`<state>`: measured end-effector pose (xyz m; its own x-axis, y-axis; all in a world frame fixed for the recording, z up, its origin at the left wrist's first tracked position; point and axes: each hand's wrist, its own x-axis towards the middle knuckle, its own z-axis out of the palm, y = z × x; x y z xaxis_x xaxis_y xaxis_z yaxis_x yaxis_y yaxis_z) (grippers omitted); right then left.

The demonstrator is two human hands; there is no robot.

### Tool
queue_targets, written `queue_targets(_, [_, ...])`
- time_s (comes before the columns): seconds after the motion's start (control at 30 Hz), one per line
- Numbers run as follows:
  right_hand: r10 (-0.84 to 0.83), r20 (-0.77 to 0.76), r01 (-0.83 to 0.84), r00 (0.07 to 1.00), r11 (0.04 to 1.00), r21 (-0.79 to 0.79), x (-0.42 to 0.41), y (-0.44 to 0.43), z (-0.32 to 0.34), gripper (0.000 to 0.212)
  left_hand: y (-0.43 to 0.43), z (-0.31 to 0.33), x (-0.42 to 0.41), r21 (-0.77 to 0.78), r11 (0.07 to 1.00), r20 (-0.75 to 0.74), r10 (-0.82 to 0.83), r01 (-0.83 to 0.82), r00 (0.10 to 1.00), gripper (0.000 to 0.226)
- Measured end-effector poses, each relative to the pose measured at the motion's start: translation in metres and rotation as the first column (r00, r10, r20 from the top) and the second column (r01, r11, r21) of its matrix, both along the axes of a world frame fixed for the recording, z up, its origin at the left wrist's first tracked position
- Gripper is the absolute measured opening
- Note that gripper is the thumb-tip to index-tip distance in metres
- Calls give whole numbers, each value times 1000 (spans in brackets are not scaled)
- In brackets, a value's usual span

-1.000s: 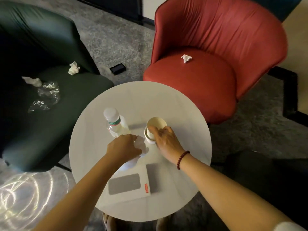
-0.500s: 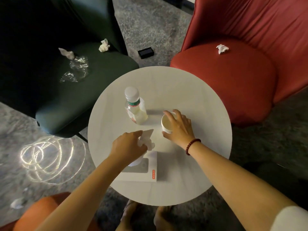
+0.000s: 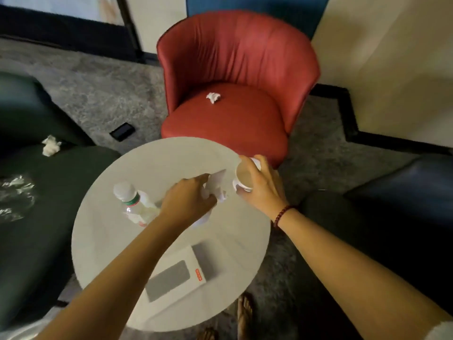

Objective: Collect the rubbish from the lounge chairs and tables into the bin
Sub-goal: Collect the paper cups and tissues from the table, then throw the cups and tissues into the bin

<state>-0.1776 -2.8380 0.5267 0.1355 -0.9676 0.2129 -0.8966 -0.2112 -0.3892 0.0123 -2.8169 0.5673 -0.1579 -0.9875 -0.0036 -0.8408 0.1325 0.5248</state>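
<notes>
**Light, soft rubbish, 1 piece in each hand**

The red chair [image 3: 232, 119] holds 1 crumpled tissue [image 3: 213, 97] on its seat. The dark green chair [image 3: 49, 217] carries another white wad [image 3: 50, 145] and some clear plastic wrap [image 3: 17, 192]. No bin is in sight from where I stand.

Between the chairs, the round white tabletop [image 3: 171, 155] bears a flat white box [image 3: 176, 276] and a plastic bottle [image 3: 133, 204] with a white cap. The bottle looks nearly empty, so it should be light but smooth and easy to dent. I would take it round the body below the neck.

The right hand [image 3: 262, 190] has its fingers wrapped round the side of a paper cup [image 3: 245, 176] at the far edge of the tabletop, with the cup's open mouth showing. Its wall is thin and will buckle under a squeeze, so a loose hold high on the side suits it. I cannot tell if a second cup is nested under it.

The left hand [image 3: 188, 200] is closed round a crumpled paper tissue [image 3: 215, 182], with a corner poking out past the fingers. It weighs almost nothing and can be crushed anywhere without harm. The wrap will likely cling and crackle, so bunching it up is best.
</notes>
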Motion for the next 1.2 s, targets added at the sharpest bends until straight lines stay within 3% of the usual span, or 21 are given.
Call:
queue_targets(0.17, [-318,47,322,947,940,-114,-70,60,61,74,-6,57,-64,-147,951,-20,-278,272,960,35])
queue_targets(0.33, [-594,28,591,804,793,-146,-149,156,113,81,25,100,-160,-251,814,-13,-543,523,839,35])
queue_targets(0.57, [-929,-6,892,370,357,-275,-247,373,175,76,161,145,-351,-331,401,-69,-913,854,402,27])
queue_targets(0.67, [-983,-13,945,183,179,-273,-270,459,180,75,242,154,-410,-363,201,-78,-980,910,186,22])
queue_targets(0.77, [-1000,17,963,-2,-6,-269,-287,541,178,73,323,157,-456,-374,38,-76,-997,927,10,33])
queue_targets(0.9, [-988,2,953,-157,-153,-261,-321,648,169,72,431,154,-521,-358,-111,-23,-992,927,-128,31])
queue_targets(1.2, [-926,2,902,-378,-368,-227,-437,864,159,73,659,157,-686,-356,-340,40,-936,871,-349,33])
